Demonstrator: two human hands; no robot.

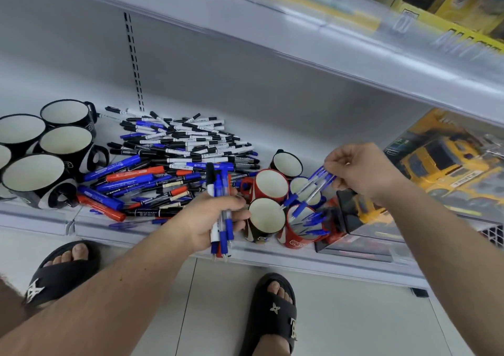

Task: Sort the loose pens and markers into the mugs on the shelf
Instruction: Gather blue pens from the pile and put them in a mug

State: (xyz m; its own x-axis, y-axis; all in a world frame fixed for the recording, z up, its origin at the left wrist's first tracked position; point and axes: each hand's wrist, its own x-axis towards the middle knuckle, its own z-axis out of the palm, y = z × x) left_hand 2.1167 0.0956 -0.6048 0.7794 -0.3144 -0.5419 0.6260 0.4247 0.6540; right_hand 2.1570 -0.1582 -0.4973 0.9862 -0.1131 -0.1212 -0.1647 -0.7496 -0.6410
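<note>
In the head view, the left hand (211, 220), low at centre frame, clenches a bundle of pens (221, 214) upright over the shelf edge (300, 259). Right of centre, the right hand (360, 169) pinches a few blue-capped pens (313, 189) slanting down toward a red mug (304, 227) already holding blue pens. Left of centre lies the loose pile of pens and markers (177, 154), with black mugs (41, 175) at the far left and a yellow toy truck box (447, 162) at the right.
</note>
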